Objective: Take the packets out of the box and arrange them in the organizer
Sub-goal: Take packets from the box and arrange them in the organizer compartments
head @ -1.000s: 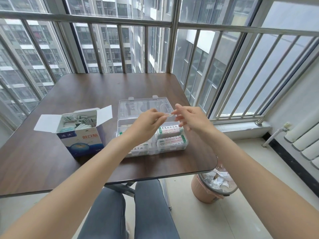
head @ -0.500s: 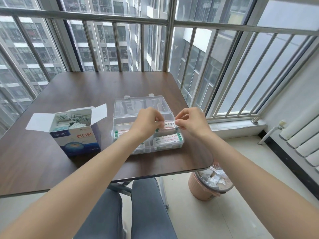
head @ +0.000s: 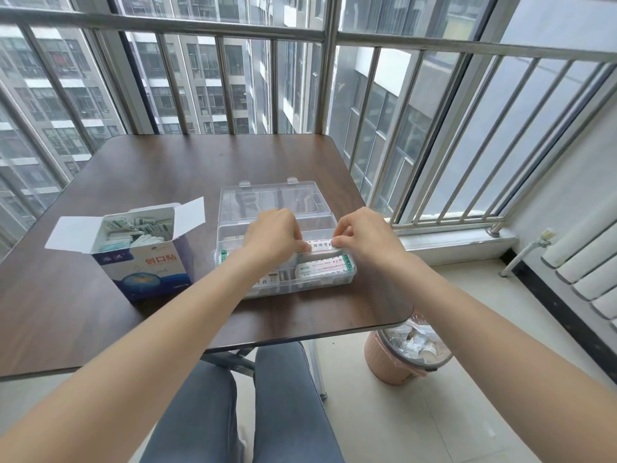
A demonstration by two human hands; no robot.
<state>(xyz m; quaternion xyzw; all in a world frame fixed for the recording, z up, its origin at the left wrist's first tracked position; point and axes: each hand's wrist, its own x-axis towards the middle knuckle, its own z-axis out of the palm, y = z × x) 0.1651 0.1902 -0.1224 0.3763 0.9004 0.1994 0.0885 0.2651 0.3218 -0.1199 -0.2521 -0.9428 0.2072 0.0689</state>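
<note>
I see my left hand (head: 272, 233) and right hand (head: 362, 233) each pinching one end of a packet (head: 319, 244) over the clear organizer (head: 287, 259) on the worktop (head: 160, 168); the open box (head: 147, 255) sits left.

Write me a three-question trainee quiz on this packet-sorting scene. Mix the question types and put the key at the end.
1. True or false: the blue-and-white cardboard box on the dark brown wooden table is empty.
2. Multiple choice: what grips the white printed packet over the clear plastic organizer? A) left hand alone B) right hand alone C) both hands
3. Fill in: the pink waste bin stands on the ____, beside the table.

Key
1. False: packets still fill the open box.
2. C: the left hand and the right hand pinch its two ends.
3. floor
</note>
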